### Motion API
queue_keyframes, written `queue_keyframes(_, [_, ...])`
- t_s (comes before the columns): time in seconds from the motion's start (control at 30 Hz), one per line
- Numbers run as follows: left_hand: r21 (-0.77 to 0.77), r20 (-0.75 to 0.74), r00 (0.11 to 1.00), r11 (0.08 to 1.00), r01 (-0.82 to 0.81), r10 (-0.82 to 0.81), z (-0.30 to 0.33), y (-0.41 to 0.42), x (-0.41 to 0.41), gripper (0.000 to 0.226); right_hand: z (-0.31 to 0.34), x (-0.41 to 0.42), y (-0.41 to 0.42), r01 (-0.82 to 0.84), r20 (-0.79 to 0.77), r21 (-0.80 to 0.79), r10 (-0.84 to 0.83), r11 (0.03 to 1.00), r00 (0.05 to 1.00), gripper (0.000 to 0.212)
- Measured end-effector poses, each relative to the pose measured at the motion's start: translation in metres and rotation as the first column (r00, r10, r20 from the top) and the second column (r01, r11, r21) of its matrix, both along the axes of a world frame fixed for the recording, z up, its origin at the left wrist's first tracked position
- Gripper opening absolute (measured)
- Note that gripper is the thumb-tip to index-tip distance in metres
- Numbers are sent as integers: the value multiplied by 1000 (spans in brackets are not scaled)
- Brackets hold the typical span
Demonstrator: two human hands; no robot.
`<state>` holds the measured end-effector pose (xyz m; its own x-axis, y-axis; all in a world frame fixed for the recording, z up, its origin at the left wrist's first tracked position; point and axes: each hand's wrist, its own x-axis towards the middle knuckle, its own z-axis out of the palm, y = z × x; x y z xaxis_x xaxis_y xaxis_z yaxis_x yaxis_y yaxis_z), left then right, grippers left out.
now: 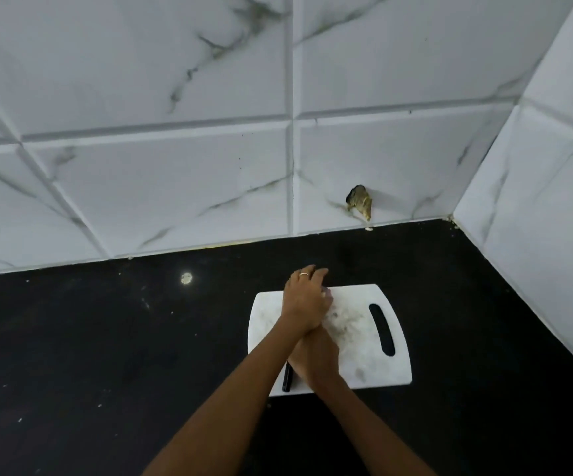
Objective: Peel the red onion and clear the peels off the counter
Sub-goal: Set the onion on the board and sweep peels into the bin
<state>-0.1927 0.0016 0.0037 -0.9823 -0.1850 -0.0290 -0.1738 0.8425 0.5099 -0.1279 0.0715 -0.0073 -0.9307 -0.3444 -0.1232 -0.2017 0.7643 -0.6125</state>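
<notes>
My left hand [304, 298], with a ring on one finger, reaches palm down over the far left part of the white cutting board [364, 352]. Its fingers bend down at the board's far edge and are blurred. A small pale bit [328, 296] shows beside it; I cannot tell what it is. My right hand [314, 360] lies on the board under my left wrist, mostly covered by it. The two forearms cross. No red onion shows; whatever the hands cover is hidden.
A black handle-like object [287, 376] lies at the board's front left, next to my right hand. The board sits on a black counter [106, 338] with pale specks. White marble-look tiles form the back and right walls; a chipped hole [360, 201] is low in the back wall.
</notes>
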Motion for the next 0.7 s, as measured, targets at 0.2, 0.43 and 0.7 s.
queue_keyframes(0.2, [-157, 214, 977, 987, 39, -4, -10, 6, -19, 57, -7, -12, -6, -60, 21, 243, 56, 968, 998, 40])
queue_keyframes(0.43, [-439, 304, 951, 894, 93, 51, -6, 15, -23, 57, -6, -16, 5, -200, 133, 311, 165, 929, 977, 52])
queue_keyframes(0.7, [-259, 123, 991, 966, -12, 45, 6, 15, -14, 60, -22, -17, 11, -111, 116, 248, 84, 962, 990, 51])
